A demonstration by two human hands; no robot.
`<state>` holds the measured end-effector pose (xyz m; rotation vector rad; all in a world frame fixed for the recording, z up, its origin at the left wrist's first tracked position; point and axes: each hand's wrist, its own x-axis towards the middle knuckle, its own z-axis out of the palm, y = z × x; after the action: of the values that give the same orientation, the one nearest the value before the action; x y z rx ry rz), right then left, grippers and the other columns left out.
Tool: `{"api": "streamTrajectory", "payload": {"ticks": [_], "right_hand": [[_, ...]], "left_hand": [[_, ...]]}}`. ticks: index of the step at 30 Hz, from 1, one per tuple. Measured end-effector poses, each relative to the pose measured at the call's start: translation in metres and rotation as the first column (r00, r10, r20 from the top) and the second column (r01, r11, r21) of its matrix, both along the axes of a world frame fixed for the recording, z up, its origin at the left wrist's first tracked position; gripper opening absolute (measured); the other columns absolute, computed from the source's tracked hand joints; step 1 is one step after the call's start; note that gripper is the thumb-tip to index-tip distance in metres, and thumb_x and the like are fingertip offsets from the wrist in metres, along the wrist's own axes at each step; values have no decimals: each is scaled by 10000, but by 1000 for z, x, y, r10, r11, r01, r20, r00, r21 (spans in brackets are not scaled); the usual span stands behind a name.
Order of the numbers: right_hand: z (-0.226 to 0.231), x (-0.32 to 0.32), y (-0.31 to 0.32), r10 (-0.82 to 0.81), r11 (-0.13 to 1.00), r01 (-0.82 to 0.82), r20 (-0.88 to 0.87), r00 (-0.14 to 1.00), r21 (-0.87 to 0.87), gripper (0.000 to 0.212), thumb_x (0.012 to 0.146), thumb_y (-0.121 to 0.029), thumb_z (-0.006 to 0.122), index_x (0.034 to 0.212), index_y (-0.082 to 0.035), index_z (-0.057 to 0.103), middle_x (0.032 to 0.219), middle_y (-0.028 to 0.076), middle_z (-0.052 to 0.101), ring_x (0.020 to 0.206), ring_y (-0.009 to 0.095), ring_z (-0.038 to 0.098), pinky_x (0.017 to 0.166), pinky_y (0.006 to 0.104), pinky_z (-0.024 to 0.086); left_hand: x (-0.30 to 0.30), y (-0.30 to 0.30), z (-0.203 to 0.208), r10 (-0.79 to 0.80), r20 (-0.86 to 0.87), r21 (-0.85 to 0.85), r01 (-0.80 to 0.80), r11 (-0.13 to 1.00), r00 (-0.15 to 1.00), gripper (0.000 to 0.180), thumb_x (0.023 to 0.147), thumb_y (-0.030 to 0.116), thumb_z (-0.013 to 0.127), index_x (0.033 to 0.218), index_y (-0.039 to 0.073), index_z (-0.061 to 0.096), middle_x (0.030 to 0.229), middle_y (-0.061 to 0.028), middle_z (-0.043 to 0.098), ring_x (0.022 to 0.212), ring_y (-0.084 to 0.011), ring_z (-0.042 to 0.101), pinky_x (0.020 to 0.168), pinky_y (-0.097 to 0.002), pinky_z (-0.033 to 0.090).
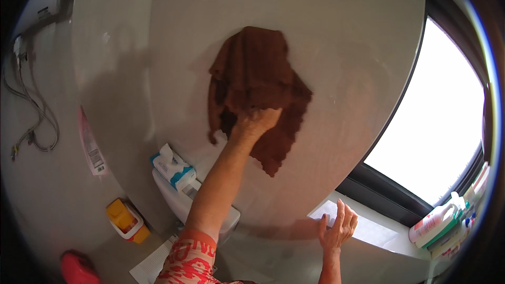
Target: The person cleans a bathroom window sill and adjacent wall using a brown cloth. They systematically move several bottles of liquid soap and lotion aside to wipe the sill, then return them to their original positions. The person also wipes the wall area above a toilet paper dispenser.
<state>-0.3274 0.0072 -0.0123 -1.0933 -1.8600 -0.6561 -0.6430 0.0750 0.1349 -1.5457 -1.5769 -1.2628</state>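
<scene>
Smooth, glossy grey-beige wall panels [336, 10] fill most of the view of a small bathroom, bending toward the rim of the round fisheye picture. Near the middle, a dark brown cloth [255, 63] is spread up against the wall, its upper part draped in folds and one ragged corner hanging down to the right. The person's left hand [259, 119] holds the cloth at its lower middle; the fingertips are hidden in the fabric. That arm reaches up from below in a red-and-beige patterned sleeve [192, 255].

Below and left of the cloth, a soft pack of tissues [173, 167] in white and blue sits on a white toilet tank [233, 220]. To the right, the right hand [339, 226] is raised, its fingers loosely extended and thumb apart, in front of a pale window ledge [379, 236]; whether it touches the ledge cannot be told. Above the ledge is a bright, black-framed window [426, 121], and bottles [434, 223] crowd the ledge's far right end.

Farther left are a yellow and white container [128, 221], a red object [78, 269] in the bottom corner, and a looping metallic hose [44, 110] on the wall.
</scene>
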Motion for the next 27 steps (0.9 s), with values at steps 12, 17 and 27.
{"api": "streamTrajectory", "payload": {"ticks": [12, 17, 27], "right_hand": [[-9, 2, 8, 90, 983, -91, 10, 996, 159, 494, 743, -205, 620, 1203, -28, 578, 1032, 157, 601, 875, 324, 549, 786, 430, 404], [-12, 2, 10, 134, 975, -136, 20, 991, 176, 481, 764, -217, 609, 1207, -30, 579, 1035, 144, 613, 883, 319, 561, 805, 420, 404], [-13, 12, 11, 208, 959, -220, 82, 975, 178, 432, 800, -206, 583, 1202, -51, 601, 1063, 135, 622, 874, 312, 569, 787, 409, 408]], "left_hand": [[-8, 2, -94, 222, 188, 198, -258, 946, 957, 391, 781, 204, 576, 1123, 17, 613, 1283, -199, 557, 1217, -362, 506, 990, -465, 431], [56, -2, -108, 296, 32, 435, -280, 856, 955, 381, 728, 235, 610, 1053, 40, 655, 1284, -174, 566, 1225, -336, 511, 982, -465, 440], [177, -20, -201, -159, 319, 85, 139, 987, 934, 231, 772, 304, 618, 957, 175, 664, 995, -49, 617, 950, -172, 617, 723, -386, 520]]}}
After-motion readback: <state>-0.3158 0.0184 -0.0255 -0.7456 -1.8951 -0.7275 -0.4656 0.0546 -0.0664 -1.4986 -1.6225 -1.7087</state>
